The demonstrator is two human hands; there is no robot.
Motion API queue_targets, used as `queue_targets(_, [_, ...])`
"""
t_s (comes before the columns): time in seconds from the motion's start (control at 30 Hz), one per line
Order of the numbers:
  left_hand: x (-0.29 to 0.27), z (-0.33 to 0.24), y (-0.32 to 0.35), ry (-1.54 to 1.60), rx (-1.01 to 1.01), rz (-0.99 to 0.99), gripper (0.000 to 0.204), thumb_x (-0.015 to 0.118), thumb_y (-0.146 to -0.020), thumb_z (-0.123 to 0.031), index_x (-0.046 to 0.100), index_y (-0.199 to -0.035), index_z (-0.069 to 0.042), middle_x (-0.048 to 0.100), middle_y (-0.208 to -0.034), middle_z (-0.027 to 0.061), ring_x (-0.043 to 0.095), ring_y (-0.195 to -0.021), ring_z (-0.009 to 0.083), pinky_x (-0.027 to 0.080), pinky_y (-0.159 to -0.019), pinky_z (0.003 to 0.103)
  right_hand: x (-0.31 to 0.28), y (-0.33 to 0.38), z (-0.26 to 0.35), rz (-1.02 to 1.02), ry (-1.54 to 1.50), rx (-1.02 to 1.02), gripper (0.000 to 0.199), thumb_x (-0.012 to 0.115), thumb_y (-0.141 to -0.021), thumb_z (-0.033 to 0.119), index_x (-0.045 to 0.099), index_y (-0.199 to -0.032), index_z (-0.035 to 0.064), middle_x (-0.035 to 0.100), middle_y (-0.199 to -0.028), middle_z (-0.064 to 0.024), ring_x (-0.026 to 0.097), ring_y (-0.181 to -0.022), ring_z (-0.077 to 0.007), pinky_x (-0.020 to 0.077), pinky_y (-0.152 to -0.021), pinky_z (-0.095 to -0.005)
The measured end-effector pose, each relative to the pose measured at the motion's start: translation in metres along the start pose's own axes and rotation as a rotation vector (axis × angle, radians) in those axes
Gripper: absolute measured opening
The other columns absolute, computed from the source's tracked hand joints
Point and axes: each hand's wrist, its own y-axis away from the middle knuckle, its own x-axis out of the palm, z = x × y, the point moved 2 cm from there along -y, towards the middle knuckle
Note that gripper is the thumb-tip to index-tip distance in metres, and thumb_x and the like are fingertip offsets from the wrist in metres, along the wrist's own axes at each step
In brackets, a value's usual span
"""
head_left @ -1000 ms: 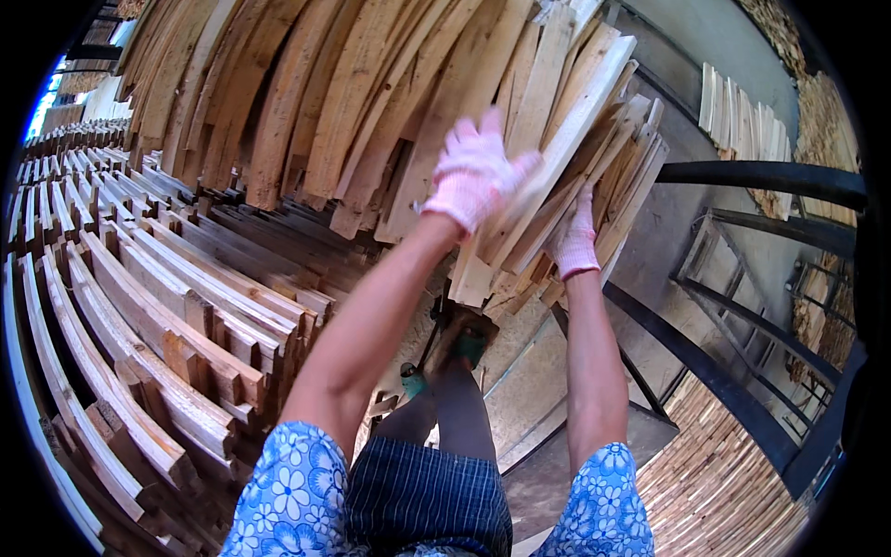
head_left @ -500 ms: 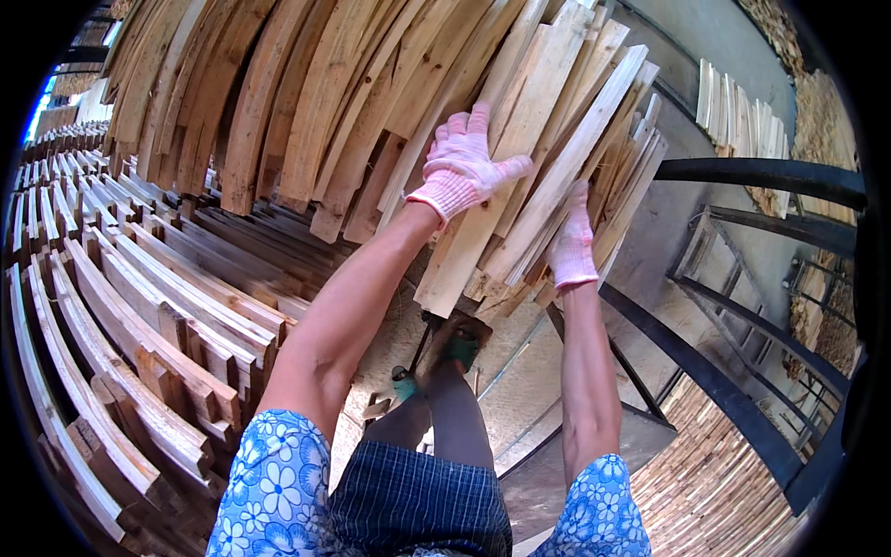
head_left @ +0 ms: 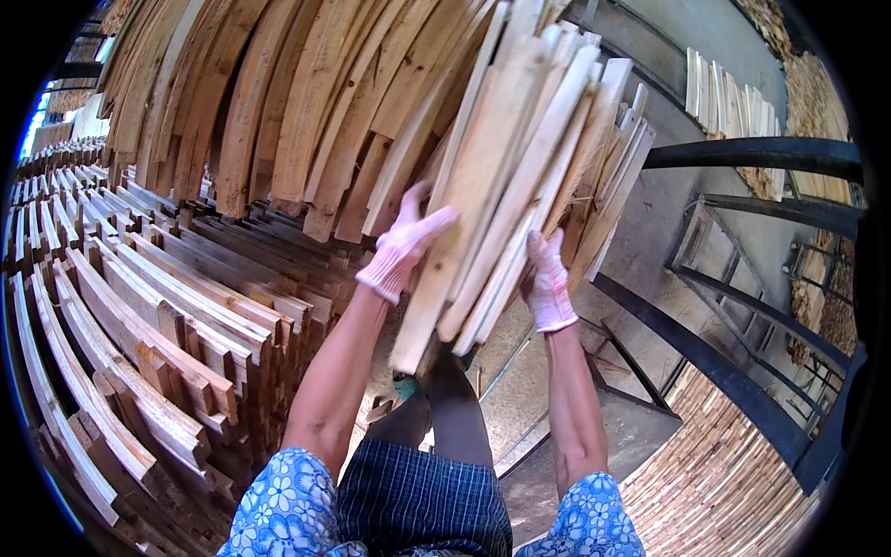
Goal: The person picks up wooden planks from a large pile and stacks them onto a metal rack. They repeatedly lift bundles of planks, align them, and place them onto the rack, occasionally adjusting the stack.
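Far left: long rows of stacked pale wooden slats, laid crosswise in layers and running back to the edge of view. Above them, a leaning wall of tall curved brown wooden planks stood on end.

Left hand, in a white knit glove with pink cuff: palm flat against the left face of the bundle of pale raw wooden boards, fingers spread and extended. The grip is wide open, pressing rather than clasping.

The bundle stands raised at chest height in the centre, tilted with its top leaning to the right, lower ends hanging free above the person's dark trouser legs. It touches or nearly touches the leaning planks behind; cannot tell which.

Right hand, same glove: under and against the right side of the bundle, fingers pointing up along the board edges, partly curled. It supports from that side; boards are squeezed between both hands.

Right: black steel frame rails running diagonally, grey concrete floor, more light slats piled at lower right and upper right.

Progress, as a judgement: bundle is gathered and lifted, not yet set down anywhere. Placing it on a stack or against the wall remains.
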Motion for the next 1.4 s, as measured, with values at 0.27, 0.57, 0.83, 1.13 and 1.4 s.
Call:
queue_targets(0.27, [0.017, 0.011, 0.027, -0.103, -0.074, 0.202, 0.123, 0.085, -0.079, -0.047, 0.004, -0.166, -0.015, 0.037, -0.159, 0.0191, 0.035, -0.147, 0.031, 0.026, -0.122, 0.044, -0.002, 0.007, -0.012, -0.139, -0.153, 0.188, 0.101, 0.071, -0.079, 0.076, 0.049, -0.145, 0.0032, 0.06, -0.135, -0.0164, 0.059, -0.123, -0.0282, 0.0496, -0.106, -0.0445])
queue_targets(0.57, [-0.008, 0.062, 0.078, 0.237, -0.151, 0.185, 0.11, 0.083, -0.082, -0.049, 0.02, -0.163, -0.01, 0.056, -0.142, 0.0176, 0.058, -0.125, 0.025, 0.045, -0.11, 0.035, 0.007, 0.089, 0.012, -0.034, -0.04, 0.234, 0.093, 0.075, -0.08, 0.068, 0.052, -0.143, 0.0039, 0.065, -0.13, -0.0148, 0.063, -0.119, -0.0273, 0.0532, -0.105, -0.0417])
queue_targets(0.83, [-0.012, 0.102, 0.047, 0.468, -0.407, 0.373, 0.105, 0.081, -0.081, -0.057, 0.029, -0.161, -0.017, 0.051, -0.15, 0.0074, 0.05, -0.134, 0.0204, 0.046, -0.109, 0.044, 0.009, 0.071, -0.032, -0.077, -0.148, 0.236, 0.096, 0.069, -0.08, 0.076, 0.053, -0.144, 0.0059, 0.063, -0.132, -0.0109, 0.062, -0.117, -0.0246, 0.0528, -0.102, -0.0411])
queue_targets(1.13, [0.016, 0.056, 0.14, 0.413, -0.337, 0.284, 0.122, 0.079, -0.079, -0.065, 0.012, -0.165, -0.011, 0.036, -0.161, 0.012, 0.039, -0.143, 0.0238, 0.037, -0.117, 0.042, 0.019, 0.137, 0.044, -0.025, -0.019, 0.132, 0.069, 0.055, -0.102, 0.056, 0.05, -0.147, 0.0036, 0.064, -0.133, -0.009, 0.061, -0.119, -0.0185, 0.0498, -0.105, -0.0328])
queue_targets(1.4, [-0.003, 0.019, 0.27, 0.022, -0.237, 0.177, 0.101, 0.063, -0.092, -0.068, 0.027, -0.157, 0.0, 0.053, -0.144, 0.0191, 0.053, -0.131, 0.0296, 0.037, -0.115, 0.035, 0.055, 0.258, 0.08, -0.042, 0.04, 0.14, 0.057, 0.048, -0.108, 0.046, 0.052, -0.147, 0.0061, 0.062, -0.134, -0.0066, 0.06, -0.118, -0.0161, 0.0478, -0.106, -0.031])
